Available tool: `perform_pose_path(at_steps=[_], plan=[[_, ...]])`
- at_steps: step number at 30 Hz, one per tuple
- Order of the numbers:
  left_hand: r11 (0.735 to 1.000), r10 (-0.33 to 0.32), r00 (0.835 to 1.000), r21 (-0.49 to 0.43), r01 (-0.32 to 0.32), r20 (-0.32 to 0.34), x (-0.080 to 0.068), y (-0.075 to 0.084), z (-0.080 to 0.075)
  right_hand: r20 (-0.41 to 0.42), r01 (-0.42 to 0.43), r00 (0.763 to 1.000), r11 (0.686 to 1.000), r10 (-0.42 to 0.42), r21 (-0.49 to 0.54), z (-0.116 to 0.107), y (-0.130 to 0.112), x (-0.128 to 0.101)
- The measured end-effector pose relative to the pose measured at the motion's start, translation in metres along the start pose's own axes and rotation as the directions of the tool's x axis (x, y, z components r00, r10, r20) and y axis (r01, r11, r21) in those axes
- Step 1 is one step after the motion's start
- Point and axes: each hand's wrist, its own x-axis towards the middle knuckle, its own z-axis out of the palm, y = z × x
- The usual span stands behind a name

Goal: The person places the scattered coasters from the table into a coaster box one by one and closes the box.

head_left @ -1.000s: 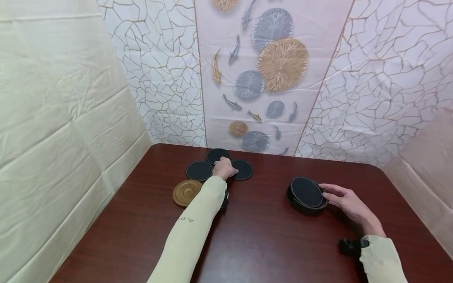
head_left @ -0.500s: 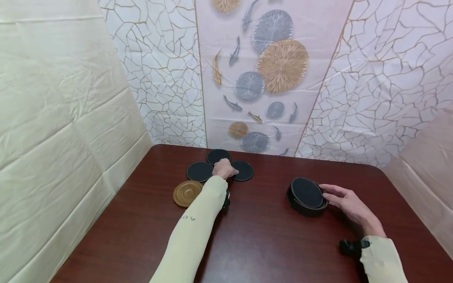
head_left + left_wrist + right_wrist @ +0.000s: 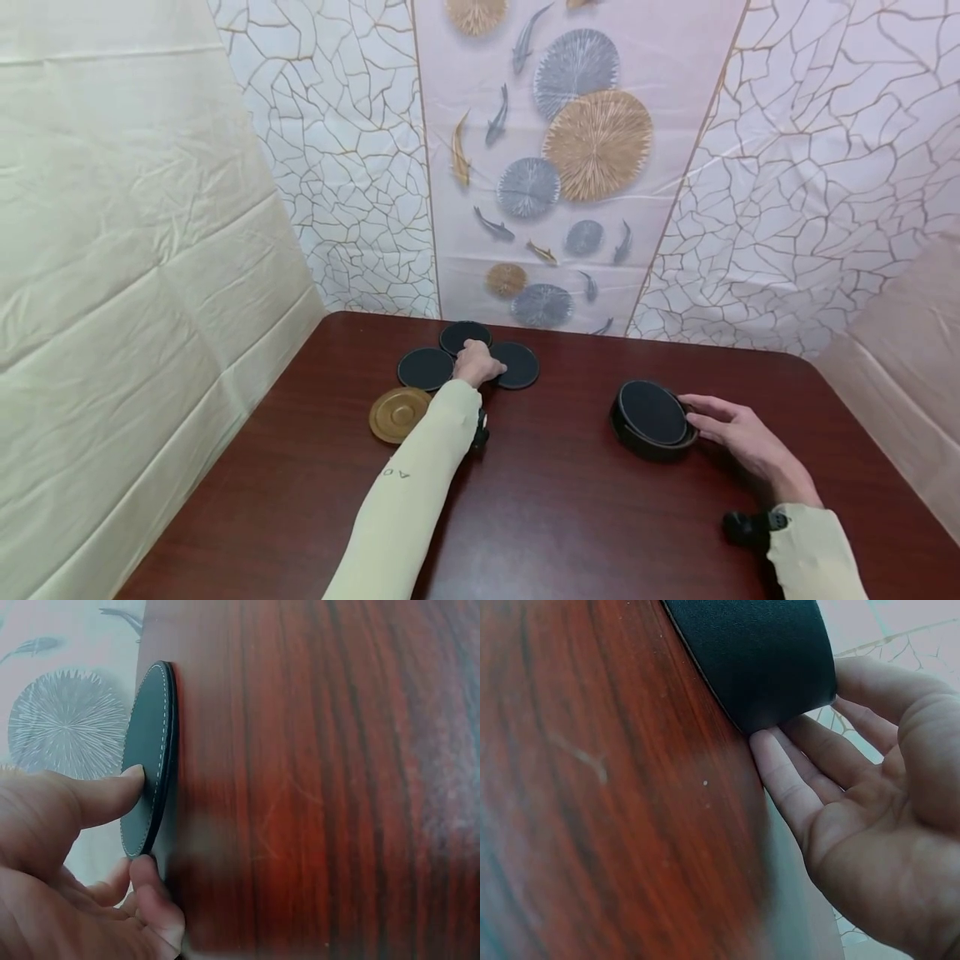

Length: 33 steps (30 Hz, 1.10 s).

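Note:
Three flat black round coasters lie at the table's far side: one on the left (image 3: 423,368), one behind (image 3: 463,335) and one on the right (image 3: 517,365). My left hand (image 3: 480,364) lies among them. In the left wrist view it (image 3: 142,817) pinches the right coaster (image 3: 154,727), one finger on its top face and the thumb at its rim. A black round holder (image 3: 649,419) with a coaster in it stands at the right. My right hand (image 3: 712,417) rests beside it, relaxed fingers (image 3: 780,772) touching the holder's wall (image 3: 757,660).
A gold-brown round coaster (image 3: 398,414) lies near the left forearm. The dark wooden table (image 3: 570,517) has rounded far corners. A patterned wall sheet (image 3: 540,167) stands close behind it and cream sheeting (image 3: 135,250) closes the left side.
The head view has tilted slightly, so everything sits a little lower in the frame. Both hands and all the coasters keep their places.

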Motion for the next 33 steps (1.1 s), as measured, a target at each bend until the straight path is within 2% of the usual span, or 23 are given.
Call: perform_pose_path(at_steps=[2, 4, 7, 10, 15, 19, 24, 27, 33], plan=[[0.999, -0.001, 1.000, -0.042, 0.000, -0.004, 0.000, -0.001, 0.001, 0.003, 0.004, 1.000, 1.000, -0.004, 0.011, 0.000, 0.000, 0.000], [0.992, 0.020, 1.000, -0.121, -0.022, -0.016, -0.001, -0.004, 0.002, 0.005, 0.006, 1.000, 1.000, -0.006, 0.016, 0.000, -0.001, -0.001], [0.964, 0.058, 0.997, -0.257, -0.069, -0.051, -0.002, -0.010, 0.005, 0.004, 0.010, 1.000, 1.000, -0.010, 0.009, -0.001, -0.001, -0.002], [0.905, 0.069, 0.996, -0.416, -0.089, -0.063, -0.004, -0.014, 0.007, 0.004, 0.007, 1.000, 1.000, -0.007, -0.007, -0.001, -0.001, -0.002], [0.799, 0.059, 0.997, -0.596, -0.080, -0.054, -0.009, -0.015, 0.012, 0.007, 0.008, 1.000, 1.000, -0.008, 0.021, -0.001, 0.000, -0.002], [0.741, 0.046, 0.997, -0.668, -0.074, -0.060, -0.012, -0.014, 0.014, 0.006, 0.021, 1.000, 0.999, -0.021, 0.028, 0.000, -0.001, -0.002], [0.683, 0.043, 0.997, -0.727, -0.071, -0.056, -0.016, -0.009, 0.014, 0.008, 0.026, 1.000, 0.999, -0.026, 0.026, 0.000, -0.003, -0.003], [0.660, 0.046, 0.997, -0.748, -0.074, -0.059, -0.018, -0.006, 0.014, 0.009, 0.026, 1.000, 0.999, -0.026, 0.033, 0.000, -0.004, -0.003], [0.633, 0.041, 0.998, -0.772, -0.062, -0.046, -0.023, -0.006, 0.021, 0.004, 0.011, 1.000, 0.999, -0.011, 0.032, 0.001, -0.004, -0.003]])
